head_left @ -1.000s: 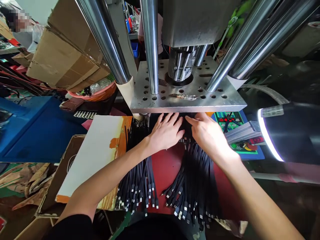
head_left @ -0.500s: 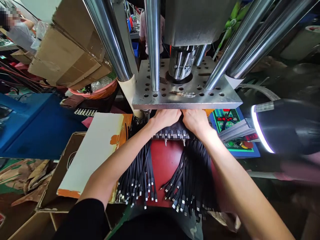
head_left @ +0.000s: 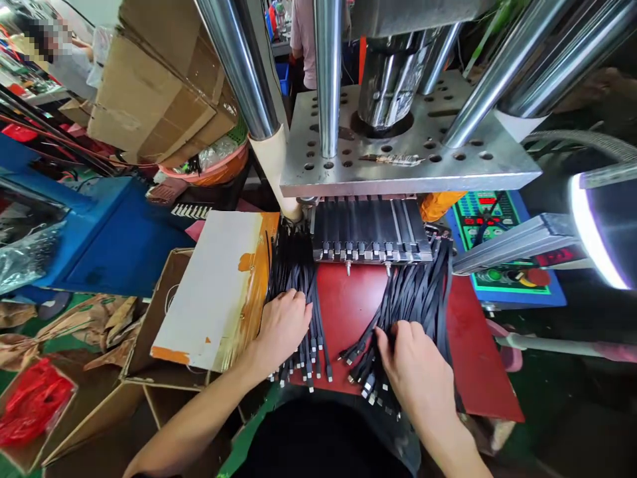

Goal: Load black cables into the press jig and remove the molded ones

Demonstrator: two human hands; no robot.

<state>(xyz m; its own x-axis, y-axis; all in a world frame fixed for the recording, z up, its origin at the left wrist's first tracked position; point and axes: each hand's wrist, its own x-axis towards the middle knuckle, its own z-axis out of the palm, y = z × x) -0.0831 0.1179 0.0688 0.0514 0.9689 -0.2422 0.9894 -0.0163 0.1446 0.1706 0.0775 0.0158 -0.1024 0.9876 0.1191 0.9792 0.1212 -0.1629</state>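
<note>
Over the left bundle of black USB cables [head_left: 318, 302] lies my left hand [head_left: 284, 328], its fingers curled round some of the strands and partly hidden. My right hand [head_left: 421, 365] bends its thumb and fingers about the right bundle of black USB cables [head_left: 405, 299]; the fingertips are hidden. Beyond both hands, a dark metal mould [head_left: 363, 226] sits under the press plate [head_left: 408, 182], with a row of metal connectors along its front edge. Cables spread from either side of it over the red tabletop [head_left: 341, 292], plugs toward me.
A white board with orange tape [head_left: 209, 279] lies at left on a cardboard box [head_left: 137, 345]. Steel columns [head_left: 328, 79] rise from the plate. On the right are a control panel [head_left: 502, 245] and a ring lamp [head_left: 594, 229]. Other people are farther back.
Both hands have come back toward me from under the press plate, down onto the two cable bundles. The mould is now in plain view. My head view has shifted.
</note>
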